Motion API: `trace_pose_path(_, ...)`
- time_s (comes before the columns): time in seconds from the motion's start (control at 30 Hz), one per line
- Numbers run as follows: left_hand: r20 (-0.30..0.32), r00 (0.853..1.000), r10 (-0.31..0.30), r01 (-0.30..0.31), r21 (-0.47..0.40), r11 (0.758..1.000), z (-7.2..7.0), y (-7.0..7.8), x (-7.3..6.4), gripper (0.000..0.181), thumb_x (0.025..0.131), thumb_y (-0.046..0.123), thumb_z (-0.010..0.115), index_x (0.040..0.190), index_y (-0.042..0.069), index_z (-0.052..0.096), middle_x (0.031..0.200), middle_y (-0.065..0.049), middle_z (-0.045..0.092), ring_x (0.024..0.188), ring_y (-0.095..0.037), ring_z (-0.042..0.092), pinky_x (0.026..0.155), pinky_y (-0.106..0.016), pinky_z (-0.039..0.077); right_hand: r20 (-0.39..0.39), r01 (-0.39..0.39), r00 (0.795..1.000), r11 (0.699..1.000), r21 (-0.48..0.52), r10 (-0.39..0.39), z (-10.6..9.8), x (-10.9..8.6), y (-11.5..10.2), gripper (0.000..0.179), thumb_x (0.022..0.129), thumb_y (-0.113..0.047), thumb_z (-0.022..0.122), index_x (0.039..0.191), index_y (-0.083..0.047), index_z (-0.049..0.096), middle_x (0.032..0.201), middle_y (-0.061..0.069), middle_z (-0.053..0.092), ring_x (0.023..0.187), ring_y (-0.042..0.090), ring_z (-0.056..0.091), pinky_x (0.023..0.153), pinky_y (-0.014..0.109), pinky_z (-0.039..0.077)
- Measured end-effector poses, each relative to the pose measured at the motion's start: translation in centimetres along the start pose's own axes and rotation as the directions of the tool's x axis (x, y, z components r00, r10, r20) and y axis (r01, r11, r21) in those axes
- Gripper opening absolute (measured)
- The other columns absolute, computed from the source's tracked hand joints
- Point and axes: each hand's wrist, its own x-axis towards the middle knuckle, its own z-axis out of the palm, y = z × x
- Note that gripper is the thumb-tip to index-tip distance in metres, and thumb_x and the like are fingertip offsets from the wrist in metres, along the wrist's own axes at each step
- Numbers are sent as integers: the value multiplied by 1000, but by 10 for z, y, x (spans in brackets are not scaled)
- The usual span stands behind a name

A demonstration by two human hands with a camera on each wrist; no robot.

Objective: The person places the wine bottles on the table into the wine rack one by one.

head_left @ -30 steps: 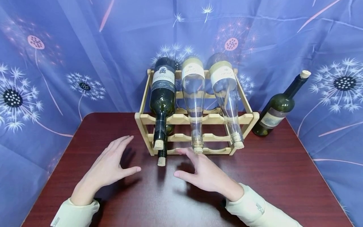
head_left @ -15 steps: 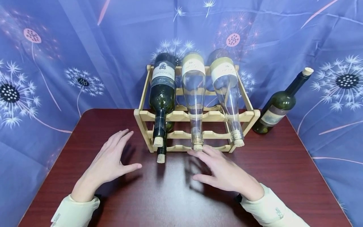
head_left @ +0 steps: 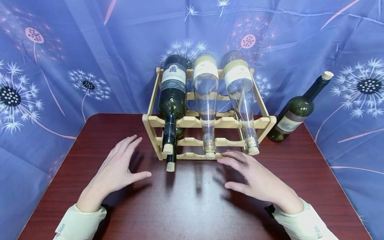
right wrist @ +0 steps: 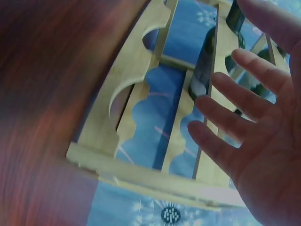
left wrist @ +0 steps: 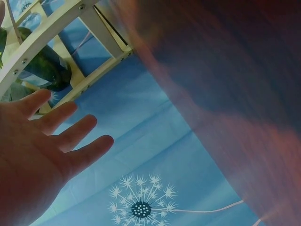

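A wooden wine rack stands at the back of the table. On its top tier lie a dark green bottle at the left and two clear bottles, one in the middle and one at the right, corked necks toward me. Below the dark one, another corked neck sticks out, its body mostly hidden. My left hand, fingers extended and thumb apart, is left of the rack and holds nothing. My right hand, likewise holding nothing, is in front of the rack's right half, below the clear bottles' corks.
A corked dark green bottle stands upright on the table right of the rack. Blue cloth with dandelion prints hangs behind and beside the dark red wooden table.
My right hand has moved to the right, away from the lower bottle's neck, along the front of the rack. The left hand stays nearly still, and the bottles keep their places.
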Motion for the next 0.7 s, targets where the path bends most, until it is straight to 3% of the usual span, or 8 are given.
trace_pose_path(0.23,-10,1000,6,-6,3,1000,0,2,0,116,73,67,89,160,6,43,161,-21,44,148,-42,38,116,-62,34,19,-59,998,998,-6,59,-14,-12,11,66,91,-37,86,149,-23,60,149,1,56,133,22,56,106,47,48)
trace_pose_path(0.43,-22,1000,10,-10,16,1000,0,2,0,116,72,68,88,160,6,44,161,-20,44,148,-43,39,115,-63,34,-10,-86,996,996,-30,86,-24,-24,22,59,88,-32,89,141,-25,65,137,-11,63,127,12,59,104,33,46)
trace_pose_path(0.7,-33,999,5,-4,34,999,1,3,0,116,72,70,87,159,6,45,160,-23,44,147,-47,38,114,-68,32,3,-218,976,974,-69,219,-35,-33,35,54,89,-35,88,137,-21,69,134,0,66,124,21,62,100,48,50)
